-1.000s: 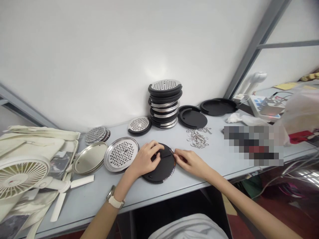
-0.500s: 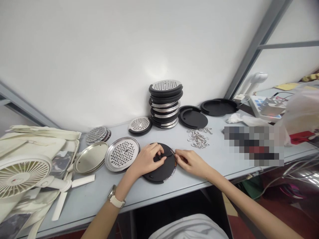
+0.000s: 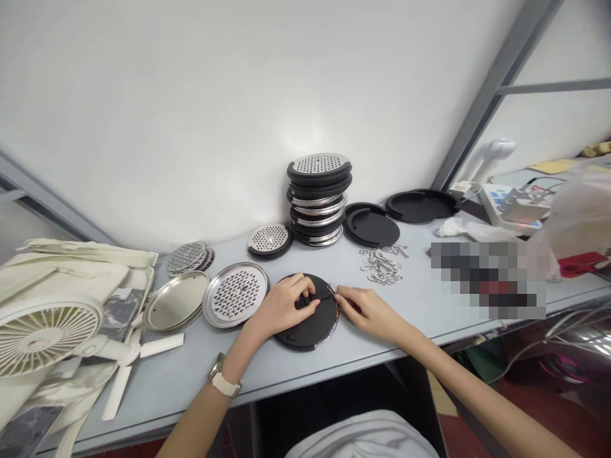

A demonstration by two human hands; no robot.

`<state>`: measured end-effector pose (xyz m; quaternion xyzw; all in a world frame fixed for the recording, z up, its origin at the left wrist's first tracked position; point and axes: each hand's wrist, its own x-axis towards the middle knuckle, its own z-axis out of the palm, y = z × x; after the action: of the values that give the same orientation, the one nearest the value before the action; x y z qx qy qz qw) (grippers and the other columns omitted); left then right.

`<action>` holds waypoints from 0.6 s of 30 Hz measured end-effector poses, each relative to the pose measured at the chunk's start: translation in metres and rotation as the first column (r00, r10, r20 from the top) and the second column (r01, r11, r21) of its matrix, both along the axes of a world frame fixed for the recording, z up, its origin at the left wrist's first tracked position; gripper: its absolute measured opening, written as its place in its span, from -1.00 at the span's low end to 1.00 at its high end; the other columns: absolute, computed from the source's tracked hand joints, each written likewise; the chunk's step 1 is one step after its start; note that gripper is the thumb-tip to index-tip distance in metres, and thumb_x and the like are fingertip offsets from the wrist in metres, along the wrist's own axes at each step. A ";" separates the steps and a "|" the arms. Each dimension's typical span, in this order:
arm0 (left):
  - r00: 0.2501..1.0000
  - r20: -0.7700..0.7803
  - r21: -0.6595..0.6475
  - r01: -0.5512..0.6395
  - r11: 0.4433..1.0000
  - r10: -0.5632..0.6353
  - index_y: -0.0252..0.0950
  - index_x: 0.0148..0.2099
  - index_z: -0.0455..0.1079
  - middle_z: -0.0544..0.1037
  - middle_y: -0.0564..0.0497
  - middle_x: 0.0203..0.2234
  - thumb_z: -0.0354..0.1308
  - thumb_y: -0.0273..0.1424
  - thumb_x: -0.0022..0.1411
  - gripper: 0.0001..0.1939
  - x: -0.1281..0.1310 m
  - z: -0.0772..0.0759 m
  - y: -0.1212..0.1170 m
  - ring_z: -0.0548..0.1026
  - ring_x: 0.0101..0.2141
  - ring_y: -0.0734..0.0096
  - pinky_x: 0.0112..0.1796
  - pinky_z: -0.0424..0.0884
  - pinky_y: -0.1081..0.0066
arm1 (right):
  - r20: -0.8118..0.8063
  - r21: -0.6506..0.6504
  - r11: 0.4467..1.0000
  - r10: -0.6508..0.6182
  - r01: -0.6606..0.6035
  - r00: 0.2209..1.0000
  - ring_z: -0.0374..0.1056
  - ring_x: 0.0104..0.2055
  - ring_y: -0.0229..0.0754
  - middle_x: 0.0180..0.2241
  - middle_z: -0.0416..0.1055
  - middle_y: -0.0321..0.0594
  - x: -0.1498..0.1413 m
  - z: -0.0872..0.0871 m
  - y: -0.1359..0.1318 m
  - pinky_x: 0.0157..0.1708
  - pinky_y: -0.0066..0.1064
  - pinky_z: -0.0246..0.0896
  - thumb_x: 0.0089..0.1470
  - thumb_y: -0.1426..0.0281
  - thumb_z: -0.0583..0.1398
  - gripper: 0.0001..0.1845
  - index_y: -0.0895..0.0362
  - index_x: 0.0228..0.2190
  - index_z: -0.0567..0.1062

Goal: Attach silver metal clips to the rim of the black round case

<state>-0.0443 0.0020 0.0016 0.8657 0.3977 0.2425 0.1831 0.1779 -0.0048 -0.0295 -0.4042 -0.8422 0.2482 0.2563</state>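
Note:
A black round base lies near the table's front edge, with a shiny metal rim showing along its right side. Across its left part rests my left hand, thumb and fingers curled round a small raised black part of it. My right hand pinches a looped metal wire clip at the base's upper right edge. More such wire clips lie in a loose pile behind that hand. Just left of the base sits a metal grater disc on a round metal plate.
Plain metal plates and smaller grater discs lie to the left. A tall stack of black and metal rounds stands by the wall, with black trays beside it. A white fan occupies the left end.
The camera view has shifted slightly. My right fingers stay at the clip on the base's edge, with the loop now a little more visible; my left hand keeps its place.

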 end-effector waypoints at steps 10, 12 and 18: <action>1.000 -0.010 0.006 0.009 1.000 -0.008 -0.26 -0.25 0.26 0.36 0.07 -0.37 0.10 -0.40 0.22 -0.93 0.000 -0.001 0.001 0.37 -0.35 0.43 -0.28 0.30 0.40 | 0.006 0.012 1.000 0.013 -0.013 1.000 0.08 -0.58 -0.31 -0.59 0.23 -0.36 0.002 0.000 0.000 -0.52 -0.49 -0.04 0.24 0.37 -0.04 -0.70 0.11 -0.53 0.26; 1.000 -0.017 0.010 0.008 1.000 -0.007 -0.25 -0.25 0.26 0.36 0.07 -0.37 0.10 -0.40 0.22 -0.93 0.000 -0.001 0.001 0.37 -0.35 0.43 -0.28 0.30 0.40 | 0.007 0.007 1.000 0.015 -0.015 1.000 0.07 -0.59 -0.32 -0.61 0.21 -0.37 0.002 0.001 0.000 -0.53 -0.49 -0.05 0.23 0.38 -0.02 -0.70 0.11 -0.54 0.25; 1.000 -0.017 0.012 0.012 1.000 -0.012 -0.25 -0.25 0.26 0.37 0.05 -0.37 0.08 -0.39 0.22 -0.94 -0.001 -0.001 0.001 0.37 -0.35 0.42 -0.27 0.31 0.39 | 0.021 0.017 1.000 0.010 -0.010 1.000 0.07 -0.59 -0.32 -0.61 0.22 -0.36 0.002 0.001 0.000 -0.52 -0.49 -0.06 0.23 0.38 -0.04 -0.71 0.10 -0.54 0.24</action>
<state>-0.0448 0.0031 0.0006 0.8713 0.3925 0.2363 0.1760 0.1795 -0.0053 -0.0289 -0.4004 -0.8489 0.2382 0.2496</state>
